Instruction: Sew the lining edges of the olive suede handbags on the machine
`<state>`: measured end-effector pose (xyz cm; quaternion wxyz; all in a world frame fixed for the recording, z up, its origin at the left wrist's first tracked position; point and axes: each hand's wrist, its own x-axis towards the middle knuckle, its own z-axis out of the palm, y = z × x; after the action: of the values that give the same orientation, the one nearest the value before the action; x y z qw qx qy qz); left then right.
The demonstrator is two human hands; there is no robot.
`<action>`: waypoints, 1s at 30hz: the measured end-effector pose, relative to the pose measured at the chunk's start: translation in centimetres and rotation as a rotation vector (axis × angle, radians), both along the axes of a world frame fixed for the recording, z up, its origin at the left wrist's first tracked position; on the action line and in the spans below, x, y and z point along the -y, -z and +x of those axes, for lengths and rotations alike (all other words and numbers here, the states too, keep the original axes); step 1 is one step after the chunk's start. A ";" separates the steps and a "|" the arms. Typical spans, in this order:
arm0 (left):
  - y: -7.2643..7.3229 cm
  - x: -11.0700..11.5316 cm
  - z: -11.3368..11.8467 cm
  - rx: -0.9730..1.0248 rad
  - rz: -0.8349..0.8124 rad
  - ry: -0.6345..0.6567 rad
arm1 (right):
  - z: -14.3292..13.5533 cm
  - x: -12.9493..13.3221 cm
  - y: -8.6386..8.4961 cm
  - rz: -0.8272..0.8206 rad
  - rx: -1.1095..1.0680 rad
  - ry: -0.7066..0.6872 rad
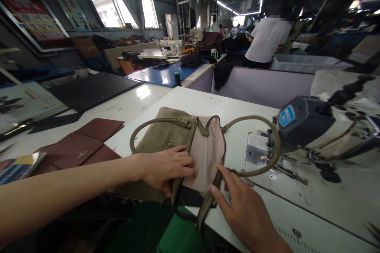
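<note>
An olive-green handbag (157, 138) lies on the white table, its pinkish lining (204, 152) showing at the open top. One looped handle (148, 121) rests over the bag's left part, and another (276, 142) reaches right toward the sewing machine. My left hand (168, 166) lies on the bag beside the opening, fingers spread and pointing right over the lining. At the bag's right edge is my right hand (240, 201), thumb and forefinger apart, the fingertips at the dark edge and strap. Its other fingers are partly hidden.
A sewing machine (308, 122) stands at the right. Brown leather pieces (92, 138) and a printed booklet (20, 168) lie at the left. A dark thread spool (177, 79) stands farther back. Green fabric (184, 231) hangs below the table's front edge. A person in white (265, 39) stands beyond.
</note>
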<state>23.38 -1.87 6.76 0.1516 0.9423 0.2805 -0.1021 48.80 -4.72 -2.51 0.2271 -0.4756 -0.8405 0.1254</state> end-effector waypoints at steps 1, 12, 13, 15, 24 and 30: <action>0.3 0.4 -0.2 -0.014 0.028 0.006 | -0.6 -0.4 -0.2 -0.003 0.047 0.007; -3.8 3.2 -1.5 0.116 0.385 0.001 | -0.3 -4.0 -2.2 -0.236 -0.056 -0.243; -5.5 3.7 -1.4 0.175 0.396 0.013 | -0.1 -4.6 -2.7 -0.252 -0.099 -0.287; -8.5 4.1 -0.5 0.261 0.369 0.055 | -0.2 -6.4 -3.8 -0.229 -0.174 -0.363; -3.2 -10.3 2.8 0.303 0.235 -0.216 | -2.1 -5.5 -3.2 0.264 -0.606 0.042; 0.7 -12.0 1.7 0.512 0.217 -0.425 | -0.4 -0.8 0.7 -0.016 -0.530 0.058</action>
<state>25.10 10.08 6.08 0.1338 0.8686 0.4324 0.2016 48.45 -3.94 -3.18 0.4391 -0.4519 -0.7367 0.2454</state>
